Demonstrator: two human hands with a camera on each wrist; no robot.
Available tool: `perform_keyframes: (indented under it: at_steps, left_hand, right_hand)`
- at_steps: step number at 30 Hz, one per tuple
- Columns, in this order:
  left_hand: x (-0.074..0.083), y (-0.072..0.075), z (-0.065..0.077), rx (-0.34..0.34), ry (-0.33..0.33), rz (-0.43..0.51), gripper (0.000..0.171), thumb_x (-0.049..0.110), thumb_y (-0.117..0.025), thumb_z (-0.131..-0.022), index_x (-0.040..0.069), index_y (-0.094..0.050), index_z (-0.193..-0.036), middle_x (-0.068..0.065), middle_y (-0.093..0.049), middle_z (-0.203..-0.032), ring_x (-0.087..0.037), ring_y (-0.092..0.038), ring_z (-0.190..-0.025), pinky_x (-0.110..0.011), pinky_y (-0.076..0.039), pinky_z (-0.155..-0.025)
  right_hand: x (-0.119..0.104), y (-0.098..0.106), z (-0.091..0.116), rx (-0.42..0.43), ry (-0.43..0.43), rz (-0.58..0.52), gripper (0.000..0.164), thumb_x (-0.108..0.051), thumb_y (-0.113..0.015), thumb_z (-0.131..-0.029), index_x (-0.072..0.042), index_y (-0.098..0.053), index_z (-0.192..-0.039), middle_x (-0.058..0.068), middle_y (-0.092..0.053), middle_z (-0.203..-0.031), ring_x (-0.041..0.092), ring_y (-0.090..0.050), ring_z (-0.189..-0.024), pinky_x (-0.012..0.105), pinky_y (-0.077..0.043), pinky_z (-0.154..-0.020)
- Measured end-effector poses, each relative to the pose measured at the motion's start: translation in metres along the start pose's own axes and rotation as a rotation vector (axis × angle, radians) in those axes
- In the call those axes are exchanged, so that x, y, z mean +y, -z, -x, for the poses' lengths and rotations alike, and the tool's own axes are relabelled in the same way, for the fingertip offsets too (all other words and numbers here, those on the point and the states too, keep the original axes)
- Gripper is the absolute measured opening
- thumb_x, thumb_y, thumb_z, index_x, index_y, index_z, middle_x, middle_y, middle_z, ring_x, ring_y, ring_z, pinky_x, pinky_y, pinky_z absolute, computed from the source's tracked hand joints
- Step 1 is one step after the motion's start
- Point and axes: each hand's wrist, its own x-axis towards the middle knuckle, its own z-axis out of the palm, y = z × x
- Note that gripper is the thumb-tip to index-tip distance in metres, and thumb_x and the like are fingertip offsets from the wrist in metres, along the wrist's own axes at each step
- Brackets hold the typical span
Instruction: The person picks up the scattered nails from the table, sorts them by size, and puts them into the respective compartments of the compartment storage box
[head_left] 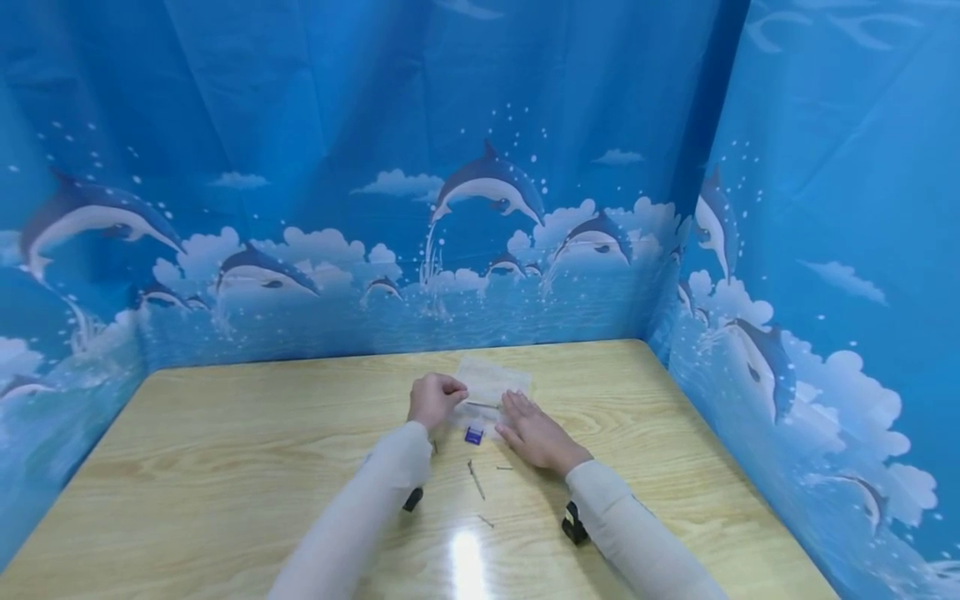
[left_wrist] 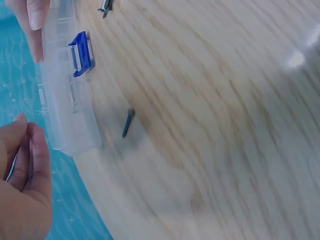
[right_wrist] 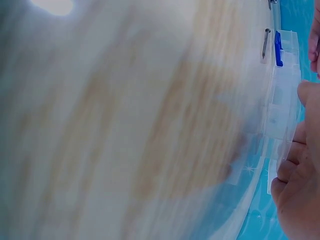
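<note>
A clear plastic box [head_left: 491, 379] with a blue latch [head_left: 474, 435] lies at the table's far side, its lid raised. My left hand [head_left: 437, 400] is at the box's left end. In the left wrist view its thumb and index fingertips meet; whether something small is between them cannot be told. A thin dark rod [head_left: 483, 406] lies across the box between the hands. My right hand [head_left: 536, 435] rests at the box's right side, fingers extended. A long screw [head_left: 476, 479] lies in front of the box. One small screw [left_wrist: 128, 123] is near its left end.
Two short screws [head_left: 505, 467] [head_left: 486, 522] lie on the wood-grain table [head_left: 247, 467]. Dark wrist devices [head_left: 573, 523] sit under both forearms. A blue dolphin-print curtain [head_left: 360, 167] stands behind the table and along its right.
</note>
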Motion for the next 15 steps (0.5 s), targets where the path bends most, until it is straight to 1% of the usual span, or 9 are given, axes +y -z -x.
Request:
perform_keyframes:
  at_steps: [3, 8, 11, 15]
  left_hand:
    - [-0.001, 0.007, 0.005, -0.051, -0.047, -0.023, 0.009, 0.011, -0.071, -0.086, 0.008, -0.075, -0.094, -0.004, -0.073, -0.09, -0.018, -0.067, -0.084, -0.034, -0.056, -0.075]
    - [-0.003, 0.016, 0.016, -0.161, -0.106, -0.026, 0.014, 0.011, -0.071, -0.086, 0.005, -0.074, -0.099, -0.006, -0.073, -0.096, -0.019, -0.068, -0.089, -0.034, -0.056, -0.079]
    - [-0.006, 0.022, 0.022, -0.228, -0.134, -0.016, 0.015, 0.011, -0.072, -0.085, 0.005, -0.074, -0.099, -0.005, -0.073, -0.095, -0.018, -0.068, -0.087, -0.033, -0.056, -0.079]
    - [-0.01, 0.028, 0.03, -0.305, -0.175, -0.029, 0.015, 0.01, -0.073, -0.084, 0.004, -0.074, -0.098, -0.005, -0.073, -0.092, -0.015, -0.068, -0.083, -0.031, -0.056, -0.078]
  right_hand:
    - [0.0, 0.0, 0.0, -0.001, 0.004, -0.012, 0.064, -0.04, -0.034, -0.104, 0.004, -0.02, -0.149, 0.022, -0.02, -0.155, 0.035, -0.017, -0.144, 0.045, -0.017, -0.117]
    - [0.001, 0.0, 0.0, -0.001, -0.002, -0.001, 0.064, -0.041, -0.033, -0.104, 0.003, -0.02, -0.149, 0.021, -0.019, -0.156, 0.034, -0.017, -0.145, 0.045, -0.017, -0.117]
    - [0.002, -0.001, -0.001, 0.002, -0.005, 0.01, 0.065, -0.042, -0.032, -0.104, 0.002, -0.02, -0.149, 0.02, -0.018, -0.156, 0.033, -0.016, -0.145, 0.044, -0.016, -0.117]
    - [0.002, -0.002, -0.002, 0.005, -0.003, 0.014, 0.065, -0.043, -0.031, -0.104, 0.002, -0.019, -0.149, 0.019, -0.018, -0.156, 0.033, -0.016, -0.145, 0.043, -0.016, -0.117]
